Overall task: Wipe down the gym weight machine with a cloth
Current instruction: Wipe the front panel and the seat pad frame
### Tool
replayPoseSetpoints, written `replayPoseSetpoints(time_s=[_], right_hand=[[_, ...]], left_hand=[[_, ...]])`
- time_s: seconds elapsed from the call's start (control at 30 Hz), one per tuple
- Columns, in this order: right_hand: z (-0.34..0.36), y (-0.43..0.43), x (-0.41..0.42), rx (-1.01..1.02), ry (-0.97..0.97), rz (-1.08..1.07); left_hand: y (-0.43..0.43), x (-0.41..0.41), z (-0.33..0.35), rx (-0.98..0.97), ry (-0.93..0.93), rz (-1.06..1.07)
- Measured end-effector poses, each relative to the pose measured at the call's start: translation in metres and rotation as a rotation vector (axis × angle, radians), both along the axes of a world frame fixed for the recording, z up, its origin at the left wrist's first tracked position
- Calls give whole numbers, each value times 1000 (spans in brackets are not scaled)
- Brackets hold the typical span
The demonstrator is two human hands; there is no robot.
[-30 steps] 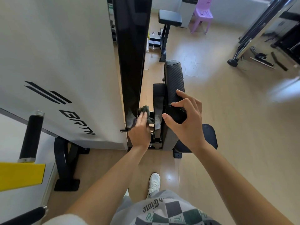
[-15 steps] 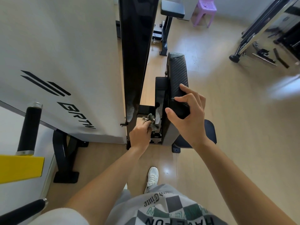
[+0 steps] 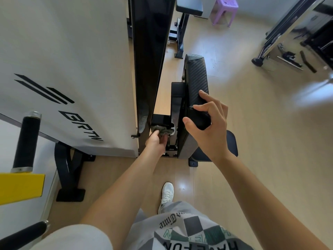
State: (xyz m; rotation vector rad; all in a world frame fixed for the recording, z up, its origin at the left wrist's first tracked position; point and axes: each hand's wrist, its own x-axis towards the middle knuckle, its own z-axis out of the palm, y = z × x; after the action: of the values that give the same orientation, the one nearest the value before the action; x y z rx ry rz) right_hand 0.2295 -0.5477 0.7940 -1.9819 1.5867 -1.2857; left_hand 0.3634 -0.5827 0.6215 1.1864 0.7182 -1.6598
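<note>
Cloth between upright and back pad

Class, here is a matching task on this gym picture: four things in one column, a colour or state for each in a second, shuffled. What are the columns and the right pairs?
Things:
1 cloth
2 stool
3 shoe
4 back pad

Colour or state:
a purple
b black, gripped by the right hand
c white
d grey, bunched in the left hand

Pairs: 1-d, 2-a, 3-c, 4-b.
</note>
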Motion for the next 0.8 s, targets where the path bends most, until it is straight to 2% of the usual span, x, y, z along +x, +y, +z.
replayPoseSetpoints(time_s=[0.1,0.3,0.4,0.57,0.7,0.8], right_hand=[[0,0,0,-1,0,-1],[-1,0,3,-17,-37,-15],[-2,1,4,-17,-43,-20],[-1,2,4,-9,-39,-21],[-1,3,5,-12,-33,-27],[-3,4,6,-27,-40,-34]], left_hand=[[-2,-2,5,-29,49,39],[7,8,15,-154,3,-4],[7,11,13,-134,-77,-30],[-4,1,6,29,-155,-92],[-7,1,6,17,-130,-130],[3,6,9,-58,-69,-69]])
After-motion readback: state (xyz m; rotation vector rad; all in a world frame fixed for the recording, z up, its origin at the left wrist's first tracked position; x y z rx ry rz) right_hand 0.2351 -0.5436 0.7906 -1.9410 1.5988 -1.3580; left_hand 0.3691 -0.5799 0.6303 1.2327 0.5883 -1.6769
